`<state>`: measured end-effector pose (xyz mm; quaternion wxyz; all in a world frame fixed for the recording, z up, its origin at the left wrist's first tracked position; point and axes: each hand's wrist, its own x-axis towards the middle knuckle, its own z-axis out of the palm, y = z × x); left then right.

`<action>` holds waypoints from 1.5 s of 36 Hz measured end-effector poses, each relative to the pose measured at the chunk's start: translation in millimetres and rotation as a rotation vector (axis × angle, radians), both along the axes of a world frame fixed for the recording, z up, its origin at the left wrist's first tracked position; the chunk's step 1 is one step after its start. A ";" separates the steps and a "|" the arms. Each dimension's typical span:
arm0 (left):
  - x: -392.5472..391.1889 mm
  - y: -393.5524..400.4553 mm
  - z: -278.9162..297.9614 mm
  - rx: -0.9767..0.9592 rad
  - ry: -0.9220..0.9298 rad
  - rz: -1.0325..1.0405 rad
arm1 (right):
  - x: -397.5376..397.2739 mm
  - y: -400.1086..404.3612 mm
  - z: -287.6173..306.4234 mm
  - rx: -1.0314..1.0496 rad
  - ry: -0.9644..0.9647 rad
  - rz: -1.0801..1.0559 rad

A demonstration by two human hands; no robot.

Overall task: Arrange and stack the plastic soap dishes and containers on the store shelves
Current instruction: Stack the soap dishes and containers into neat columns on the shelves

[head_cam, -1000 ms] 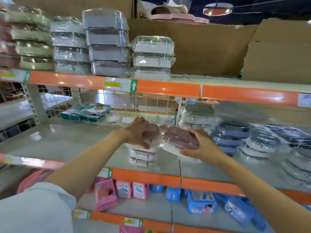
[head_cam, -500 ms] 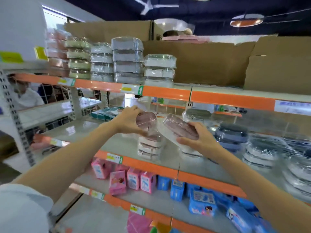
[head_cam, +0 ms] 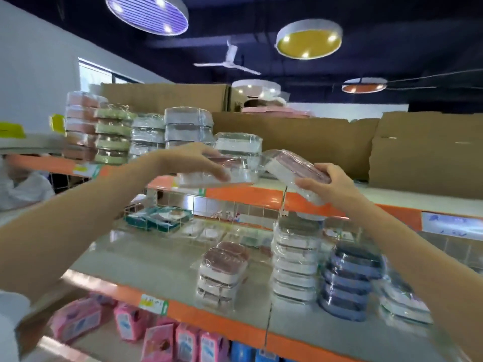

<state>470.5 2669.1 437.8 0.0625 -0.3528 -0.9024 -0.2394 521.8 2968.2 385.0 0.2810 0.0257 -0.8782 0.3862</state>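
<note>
Clear-wrapped and pink-lidded, one soap dish [head_cam: 230, 167] is gripped level in the left hand [head_cam: 193, 159] and another [head_cam: 295, 173] tilted in the right hand [head_cam: 329, 182], both at the top shelf [head_cam: 261, 197], so levelling the tilted one before setting it beside the white stack [head_cam: 237, 146] seems wise.

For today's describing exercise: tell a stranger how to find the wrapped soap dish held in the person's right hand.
Start at the upper orange shelf, in front of the cardboard boxes. Just above its edge, the right hand grips a wrapped soap dish. Unlike the flat stacked dishes nearby, it is tilted, pink top showing, white base below.
</note>
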 end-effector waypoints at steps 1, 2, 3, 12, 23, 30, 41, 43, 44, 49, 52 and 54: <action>-3.3 2.8 8.5 0.022 0.012 -0.007 | -7.7 5.0 5.4 0.012 -0.007 -0.012; -7.3 6.4 16.2 0.042 0.021 -0.010 | -15.3 9.9 10.5 0.035 -0.025 -0.014; -11.5 10.7 23.3 0.057 0.032 -0.015 | -23.7 14.7 15.1 0.056 -0.053 -0.010; -55.5 65.8 43.3 0.117 0.074 -0.034 | -81.4 40.7 35.3 0.219 -0.264 0.048; -111.1 148.1 26.4 0.134 0.165 -0.123 | -109.9 63.6 32.2 0.019 -0.473 0.249; -122.6 181.3 16.8 0.104 0.172 -0.177 | -116.8 82.7 36.3 -0.243 -0.271 0.377; -125.7 159.7 -26.6 0.454 0.054 -0.172 | -111.5 76.5 28.0 -0.168 -0.200 0.335; -125.0 154.1 -33.9 0.507 0.067 -0.184 | -111.5 76.6 26.5 -0.155 -0.200 0.319; -125.0 152.2 -36.8 0.522 0.092 -0.175 | -111.8 77.2 25.8 -0.144 -0.203 0.303; -127.5 152.3 -42.0 0.585 0.359 -0.017 | -110.7 78.3 24.3 -0.096 -0.208 0.229; -131.5 154.7 -44.3 0.477 0.424 0.081 | -109.3 78.6 24.0 -0.078 -0.184 0.202; -133.1 155.8 -46.9 0.407 0.437 0.101 | -108.2 78.4 23.6 -0.057 -0.180 0.220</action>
